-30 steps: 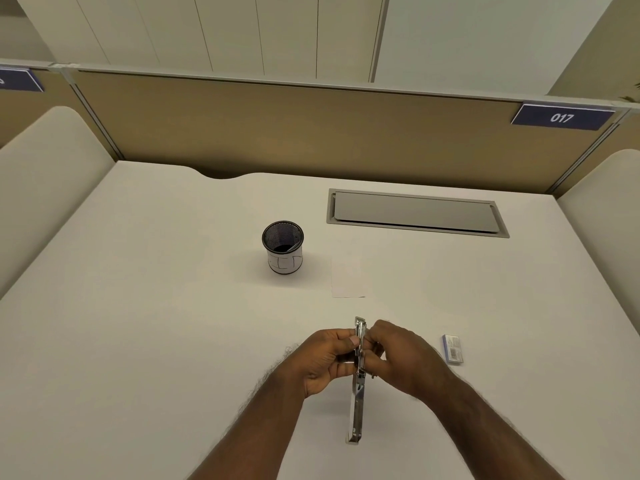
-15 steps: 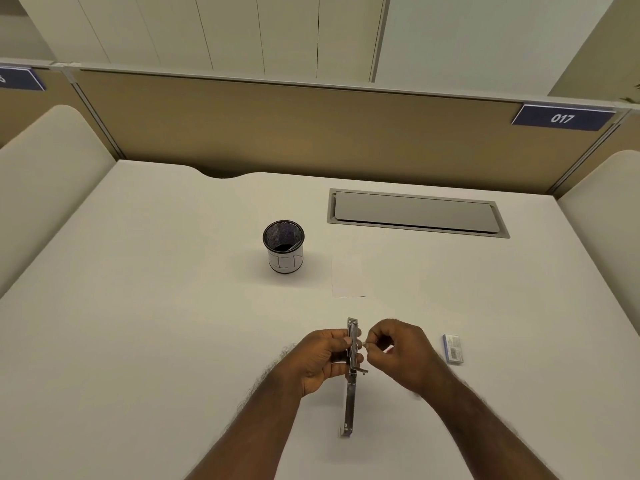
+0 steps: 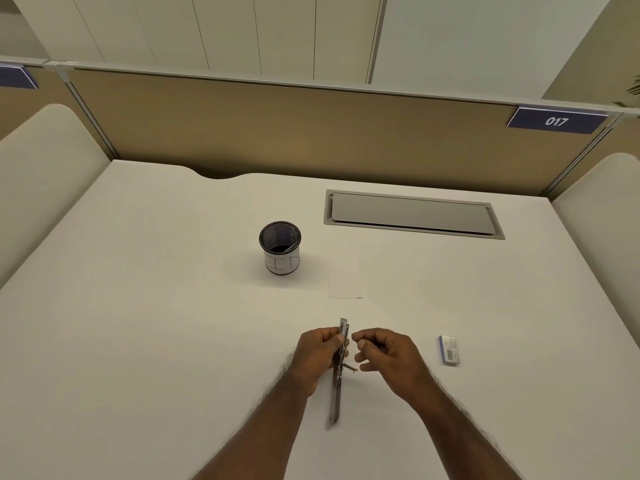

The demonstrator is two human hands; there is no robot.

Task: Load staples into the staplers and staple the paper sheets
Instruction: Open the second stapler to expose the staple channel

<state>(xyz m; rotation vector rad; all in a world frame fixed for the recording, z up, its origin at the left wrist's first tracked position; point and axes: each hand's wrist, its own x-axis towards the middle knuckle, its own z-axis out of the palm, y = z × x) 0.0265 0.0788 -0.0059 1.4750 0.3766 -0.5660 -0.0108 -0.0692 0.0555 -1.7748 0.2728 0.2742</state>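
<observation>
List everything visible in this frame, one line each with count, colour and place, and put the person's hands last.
stapler: 1, silver metal, opened out long, near centre of desk, held up in the left hand
staple box: 1, blue and white, flat on desk, right of the hands
paper sheet: 1 visible, white, flat on desk beyond the hands
mesh cup: 1, black with white wrap, upright, left of the paper
cable hatch: 1, grey, set in the desk at the back
number plate: 1, dark blue, reads 017, on the partition
desk: 1, white
left hand: grips the stapler
right hand: beside the stapler, fingertips pinched; contents too small to tell
</observation>
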